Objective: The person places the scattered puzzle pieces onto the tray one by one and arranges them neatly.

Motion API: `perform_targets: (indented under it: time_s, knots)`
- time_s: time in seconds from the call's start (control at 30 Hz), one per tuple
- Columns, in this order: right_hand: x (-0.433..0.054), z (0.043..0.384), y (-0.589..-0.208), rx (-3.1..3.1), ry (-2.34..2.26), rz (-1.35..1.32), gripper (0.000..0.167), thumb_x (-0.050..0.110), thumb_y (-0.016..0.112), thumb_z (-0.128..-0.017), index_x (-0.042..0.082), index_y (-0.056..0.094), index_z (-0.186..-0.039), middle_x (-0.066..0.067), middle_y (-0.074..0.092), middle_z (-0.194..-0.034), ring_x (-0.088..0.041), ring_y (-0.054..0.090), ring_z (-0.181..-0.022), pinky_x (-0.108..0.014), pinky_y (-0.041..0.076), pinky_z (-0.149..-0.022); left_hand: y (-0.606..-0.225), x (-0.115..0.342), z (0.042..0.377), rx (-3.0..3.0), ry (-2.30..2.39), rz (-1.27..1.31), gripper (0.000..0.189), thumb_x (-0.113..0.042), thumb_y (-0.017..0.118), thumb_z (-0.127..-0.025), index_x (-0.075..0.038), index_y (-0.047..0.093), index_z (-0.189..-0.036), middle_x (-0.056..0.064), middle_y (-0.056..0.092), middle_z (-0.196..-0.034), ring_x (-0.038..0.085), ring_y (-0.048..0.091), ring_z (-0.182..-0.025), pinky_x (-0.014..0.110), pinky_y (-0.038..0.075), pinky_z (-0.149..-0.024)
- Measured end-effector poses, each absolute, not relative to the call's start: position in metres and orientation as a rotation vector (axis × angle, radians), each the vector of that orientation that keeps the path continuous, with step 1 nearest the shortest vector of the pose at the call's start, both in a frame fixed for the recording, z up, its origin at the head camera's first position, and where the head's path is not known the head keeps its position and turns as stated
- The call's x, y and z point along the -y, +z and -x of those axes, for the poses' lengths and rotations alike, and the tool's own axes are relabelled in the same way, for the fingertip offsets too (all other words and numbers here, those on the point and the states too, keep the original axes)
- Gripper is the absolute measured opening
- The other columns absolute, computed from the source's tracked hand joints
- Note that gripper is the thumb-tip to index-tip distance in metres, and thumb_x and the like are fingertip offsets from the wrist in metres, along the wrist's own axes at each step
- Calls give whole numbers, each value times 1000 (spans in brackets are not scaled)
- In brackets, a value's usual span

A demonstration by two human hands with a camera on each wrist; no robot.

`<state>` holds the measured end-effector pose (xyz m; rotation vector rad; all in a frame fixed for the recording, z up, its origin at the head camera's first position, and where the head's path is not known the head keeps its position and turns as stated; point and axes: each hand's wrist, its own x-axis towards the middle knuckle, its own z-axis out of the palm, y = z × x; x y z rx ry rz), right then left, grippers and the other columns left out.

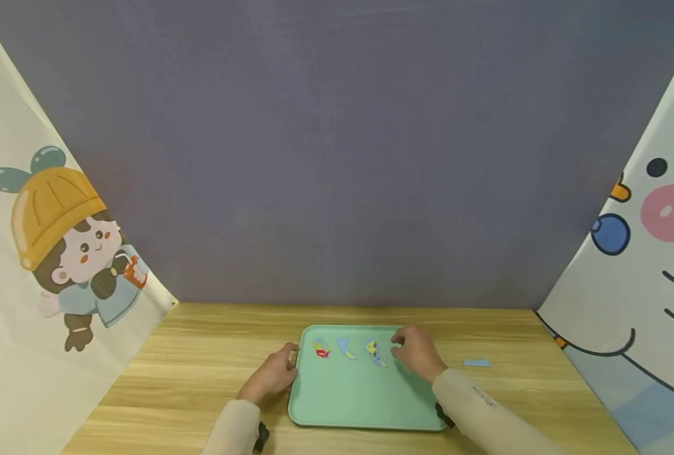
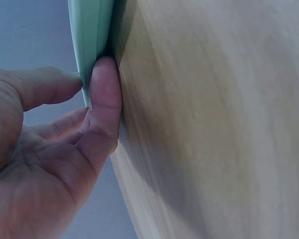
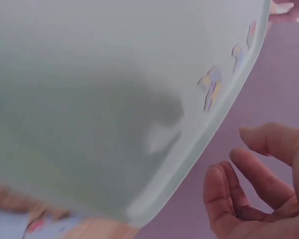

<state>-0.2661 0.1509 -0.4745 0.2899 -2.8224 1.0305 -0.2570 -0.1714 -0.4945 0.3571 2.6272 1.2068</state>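
A mint-green tray [image 1: 360, 398] lies on the wooden table. My left hand [image 1: 273, 374] is at its left edge; in the left wrist view the thumb and a finger pinch the tray's rim [image 2: 89, 35]. Along the tray's far side lie three small flat cut-out pieces: a red and yellow one [image 1: 322, 349], a narrow blue and yellow one [image 1: 345, 349] and a yellow and purple one [image 1: 375, 352]. Above the far right part of the tray hovers my right hand [image 1: 418, 354], fingers loosely bent. Nothing shows between its thumb and fingers in the right wrist view.
A light blue strip [image 1: 477, 363] lies on the wooden table [image 1: 200, 354] to the right of the tray. Behind the table rises a grey cloth backdrop [image 1: 337, 189]. Printed cartoon sheets stand at the left [image 1: 7, 303] and right [image 1: 655, 297].
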Motion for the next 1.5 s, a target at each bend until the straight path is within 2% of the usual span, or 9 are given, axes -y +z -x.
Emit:
perform_targets:
  time_s: [0.63, 1.0, 1.13, 1.5]
  knots:
    - [-242, 263, -469, 2901, 925, -220, 26, 0, 69, -79, -4, 67, -104, -13, 64, -97, -29, 57, -89, -47, 49, -76, -495, 173, 258, -2640, 1180, -363, 48, 6, 52, -88, 8, 35, -133, 13, 61, -82, 18, 59, -58, 32, 51, -51]
    - [-294, 250, -485, 2985, 853, -110, 30, -4, 67, -75, -7, 64, -105, -23, 61, -103, -44, 56, -96, -53, 48, -79, -494, 172, 260, -2638, 1171, -329, 48, 5, 53, -89, 6, 35, -134, 14, 61, -84, 18, 59, -58, 32, 51, -51]
    - [-304, 248, -493, 2964, 804, -165, 30, -8, 71, -71, -7, 65, -100, -20, 65, -98, -42, 60, -92, -52, 49, -78, -495, 172, 259, -2643, 1164, -331, 48, 5, 53, -89, 6, 35, -134, 13, 60, -83, 17, 58, -57, 31, 51, -51]
    - [-313, 244, -504, 2971, 833, -124, 21, -9, 68, -75, -1, 67, -95, -10, 65, -90, -30, 61, -84, -46, 52, -74, -496, 171, 260, -2655, 1147, -345, 48, 6, 53, -89, 7, 35, -133, 13, 60, -83, 17, 58, -56, 30, 50, -50]
